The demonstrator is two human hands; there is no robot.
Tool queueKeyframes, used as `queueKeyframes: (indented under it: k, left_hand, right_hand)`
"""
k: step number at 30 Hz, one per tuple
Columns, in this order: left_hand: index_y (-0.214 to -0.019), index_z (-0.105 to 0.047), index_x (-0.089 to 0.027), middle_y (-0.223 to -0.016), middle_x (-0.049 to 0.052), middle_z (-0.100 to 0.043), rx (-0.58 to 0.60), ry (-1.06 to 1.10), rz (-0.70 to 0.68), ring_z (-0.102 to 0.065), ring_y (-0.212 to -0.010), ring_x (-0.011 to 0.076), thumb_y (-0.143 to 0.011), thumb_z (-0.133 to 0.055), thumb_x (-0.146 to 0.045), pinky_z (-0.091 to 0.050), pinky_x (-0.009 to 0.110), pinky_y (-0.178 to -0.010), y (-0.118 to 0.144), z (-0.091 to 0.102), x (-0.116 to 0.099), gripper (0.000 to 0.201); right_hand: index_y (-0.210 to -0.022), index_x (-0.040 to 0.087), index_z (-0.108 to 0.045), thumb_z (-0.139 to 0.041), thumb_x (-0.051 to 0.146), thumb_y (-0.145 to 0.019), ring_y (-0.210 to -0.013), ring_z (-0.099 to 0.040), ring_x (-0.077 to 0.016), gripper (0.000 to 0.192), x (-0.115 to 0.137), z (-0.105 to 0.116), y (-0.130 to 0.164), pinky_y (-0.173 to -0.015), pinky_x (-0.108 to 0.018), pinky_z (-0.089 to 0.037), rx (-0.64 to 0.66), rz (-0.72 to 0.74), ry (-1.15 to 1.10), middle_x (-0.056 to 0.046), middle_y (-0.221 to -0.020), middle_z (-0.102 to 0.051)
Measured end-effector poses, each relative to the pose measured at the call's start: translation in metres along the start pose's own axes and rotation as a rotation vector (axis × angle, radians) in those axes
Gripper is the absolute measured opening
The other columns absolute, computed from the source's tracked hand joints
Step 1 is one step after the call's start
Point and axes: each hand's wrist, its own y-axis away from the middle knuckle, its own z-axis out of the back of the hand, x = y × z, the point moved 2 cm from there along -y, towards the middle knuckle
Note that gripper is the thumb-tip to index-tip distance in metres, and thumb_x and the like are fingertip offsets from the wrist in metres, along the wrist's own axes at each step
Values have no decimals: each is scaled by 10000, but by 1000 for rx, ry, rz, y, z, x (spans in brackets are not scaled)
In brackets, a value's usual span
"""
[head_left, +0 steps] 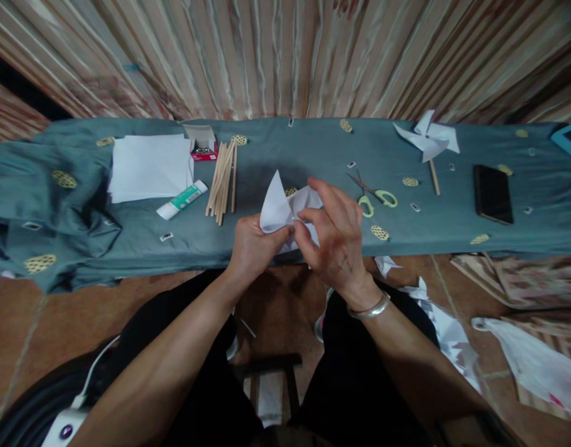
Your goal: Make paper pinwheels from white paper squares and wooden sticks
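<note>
A white paper pinwheel [277, 208] with folded blades is held over the front part of the cloth-covered table. My left hand [257, 245] is closed on its left side, the thumb pressing near the centre. From the right, my right hand [334, 239] reaches over the paper, its thumb and index finger closed at the pinwheel's middle; whether a small pin is between them I cannot tell. Wooden sticks [223, 180] lie to the left of the hands. On the right are scissors [376, 194] with pale green handles, their blades slightly apart.
A stack of white paper [150, 167], a glue stick [182, 200] and a small red box of metal pins [202, 149] lie left. A finished pinwheel on a stick [429, 138] and a black phone [494, 194] lie right. Paper scraps [448, 332] litter the floor.
</note>
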Motion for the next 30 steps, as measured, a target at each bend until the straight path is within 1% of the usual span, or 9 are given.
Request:
queueKeyframes:
  k: [3, 7, 12, 16, 18, 21, 23, 26, 30]
  left_hand:
    - [-626, -719, -139, -574, -26, -648, -11, -5, 28, -566, -527, 121, -567, -760, -229, -439, 215, -517, 1, 1, -1, 116]
    - [-640, -727, -143, -593, -25, -661, 5, 5, 16, -576, -545, 122, -575, -747, -202, -454, 213, -535, 3, 0, -2, 90]
    - [-655, -731, -141, -612, -19, -668, 24, -48, -2, -587, -565, 134, -601, -735, -204, -459, 219, -550, 3, -1, 0, 84]
    - [-661, -729, -147, -606, -23, -661, 40, -152, -82, -592, -580, 137, -641, -719, -217, -441, 215, -557, 3, 1, 0, 72]
    - [-669, -729, -151, -608, -24, -663, 43, -201, -126, -598, -590, 138, -660, -706, -215, -430, 213, -554, 4, 1, -1, 69]
    - [-692, -734, -154, -630, -23, -677, 49, -234, -149, -609, -607, 142, -669, -690, -202, -436, 217, -567, 4, 1, -1, 69]
    - [-699, -737, -153, -638, -20, -681, 50, -232, -141, -612, -614, 145, -668, -692, -207, -443, 220, -576, 4, 1, -1, 77]
    - [-683, -734, -146, -632, -16, -676, 38, -188, -91, -611, -614, 148, -653, -706, -229, -453, 224, -576, 3, 1, -1, 93]
    - [-651, -717, -131, -612, -18, -659, -21, -67, 20, -584, -576, 136, -584, -746, -225, -450, 224, -549, 1, 2, -5, 119]
  right_hand:
    - [-957, 193, -622, -513, 195, -905, -1296, -462, -257, 121, -1, 1, 0, -1051, -446, -381, 5, 44, -28, -102, -1399, -542]
    - [-1002, 195, -618, -495, 192, -916, -1320, -437, -264, 150, -3, -1, 1, -1060, -476, -377, 40, 72, -71, -105, -1422, -518]
    - [-964, 198, -611, -478, 214, -927, -1323, -439, -263, 140, -5, -3, 2, -1062, -480, -379, 60, 68, -73, -105, -1429, -512]
    - [-965, 211, -600, -456, 244, -937, -1350, -410, -265, 150, -6, -4, 2, -1080, -489, -356, 99, 63, -87, -81, -1470, -471]
    - [-965, 205, -597, -447, 247, -937, -1368, -387, -270, 157, -7, -5, 3, -1093, -497, -340, 117, 60, -98, -83, -1484, -452]
    - [-944, 197, -588, -443, 234, -930, -1383, -367, -268, 150, -7, -6, 2, -1095, -499, -342, 130, 60, -107, -99, -1489, -443]
    - [-925, 198, -582, -450, 223, -921, -1385, -368, -264, 134, -7, -6, 1, -1093, -493, -351, 130, 60, -115, -105, -1489, -443]
    - [-901, 197, -583, -474, 202, -899, -1387, -372, -262, 110, -5, -5, 0, -1098, -487, -355, 121, 66, -144, -109, -1482, -449]
    - [-850, 205, -587, -528, 191, -864, -1353, -426, -265, 62, -7, -1, -1, -1083, -473, -388, 34, 33, -180, -119, -1438, -491]
